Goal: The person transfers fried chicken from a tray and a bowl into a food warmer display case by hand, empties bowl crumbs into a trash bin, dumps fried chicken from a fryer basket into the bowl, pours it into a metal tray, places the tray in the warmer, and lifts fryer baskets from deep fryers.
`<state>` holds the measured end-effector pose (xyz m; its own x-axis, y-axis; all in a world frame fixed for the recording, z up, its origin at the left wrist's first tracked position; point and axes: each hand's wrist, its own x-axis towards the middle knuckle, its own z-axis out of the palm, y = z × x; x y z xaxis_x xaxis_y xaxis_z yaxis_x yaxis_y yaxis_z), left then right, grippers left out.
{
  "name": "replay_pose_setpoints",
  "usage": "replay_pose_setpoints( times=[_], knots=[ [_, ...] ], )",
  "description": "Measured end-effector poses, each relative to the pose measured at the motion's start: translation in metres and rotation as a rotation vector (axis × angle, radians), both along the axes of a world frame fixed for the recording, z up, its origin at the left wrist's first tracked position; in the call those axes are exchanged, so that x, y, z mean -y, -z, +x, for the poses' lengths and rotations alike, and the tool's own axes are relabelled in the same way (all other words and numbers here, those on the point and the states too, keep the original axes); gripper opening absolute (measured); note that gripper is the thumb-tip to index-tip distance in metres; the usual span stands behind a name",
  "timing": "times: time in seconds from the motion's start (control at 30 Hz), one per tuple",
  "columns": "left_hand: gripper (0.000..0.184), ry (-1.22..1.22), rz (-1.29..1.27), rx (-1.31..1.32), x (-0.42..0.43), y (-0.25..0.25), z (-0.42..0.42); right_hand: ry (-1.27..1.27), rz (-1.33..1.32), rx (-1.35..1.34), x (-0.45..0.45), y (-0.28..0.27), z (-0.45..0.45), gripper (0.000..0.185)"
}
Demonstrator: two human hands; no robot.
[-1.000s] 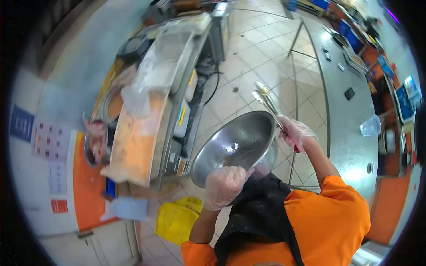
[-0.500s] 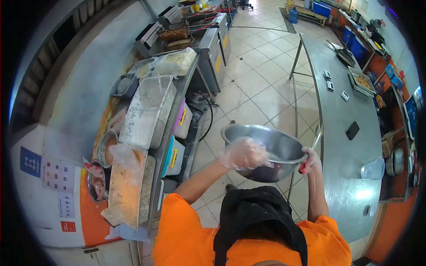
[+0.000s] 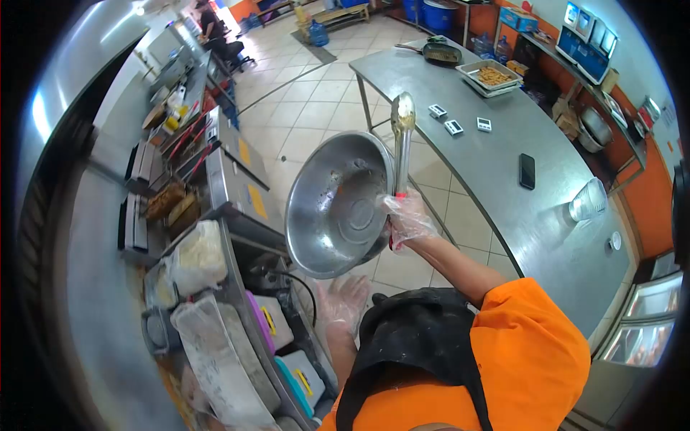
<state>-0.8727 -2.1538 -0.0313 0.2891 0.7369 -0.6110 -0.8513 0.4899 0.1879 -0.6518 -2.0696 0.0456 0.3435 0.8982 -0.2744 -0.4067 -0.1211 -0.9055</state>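
Note:
A large steel mixing bowl [image 3: 313,208] is tilted on its side in front of me, its hollow facing left; small dark bits cling to the inner wall. My right hand [image 3: 408,219], in a clear plastic glove, grips the bowl's right rim. Metal tongs [image 3: 402,144] with red on the handles are in the same hand, their soiled tips pointing up. Below the bowl, my left hand [image 3: 343,302] is spread open in a clear glove and holds nothing. It looks apart from the bowl.
To my right a steel table [image 3: 496,172] bears a phone [image 3: 527,171], small white devices [image 3: 453,127], a clear jug [image 3: 588,200], a tray of fried food [image 3: 492,76] and a frying pan [image 3: 441,54]. Left stand a flour-dusted tub [image 3: 223,366] and fryers [image 3: 172,205]. Far off is a person [image 3: 210,25].
My left hand has left the bowl, dropped lower and opened. The bowl has tipped from nearly upright onto its side, and the tongs now point up. My view has turned rightward.

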Motion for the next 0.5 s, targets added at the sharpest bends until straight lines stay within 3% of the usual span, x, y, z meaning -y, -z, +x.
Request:
replay_pose_setpoints(
  times=[0.1, 0.13, 0.2, 0.3, 0.4, 0.47, 0.5],
  knots=[
    [0.086, 0.144, -0.04, 0.265, -0.084, 0.0, 0.015, 0.007, 0.077, 0.026, -0.043, 0.029, 0.012, 0.014],
    [0.067, 0.15, 0.04, 0.119, -0.096, -0.001, 0.025, -0.014, 0.023, 0.051, -0.046, 0.03, 0.013, 0.016],
    [0.063, 0.293, 0.133, 0.05, -0.136, 0.06, 0.034, -0.011, -0.004, 0.073, -0.07, 0.044, 0.022, 0.016],
    [0.036, 0.524, 0.147, -0.101, -0.205, 0.134, 0.033, -0.026, 0.019, 0.097, -0.122, 0.068, 0.045, 0.022],
    [0.017, 0.447, -0.078, -0.216, -0.27, 0.161, 0.069, -0.051, 0.015, 0.094, -0.18, 0.077, 0.077, 0.028],
    [0.013, 0.533, -0.125, -0.2, -0.319, 0.174, 0.072, -0.043, -0.253, 0.1, -0.217, 0.063, 0.109, 0.03],
    [0.014, 0.523, -0.036, -0.324, -0.343, 0.186, 0.079, -0.041, -0.379, 0.101, -0.239, 0.057, 0.128, 0.031]
  ],
)
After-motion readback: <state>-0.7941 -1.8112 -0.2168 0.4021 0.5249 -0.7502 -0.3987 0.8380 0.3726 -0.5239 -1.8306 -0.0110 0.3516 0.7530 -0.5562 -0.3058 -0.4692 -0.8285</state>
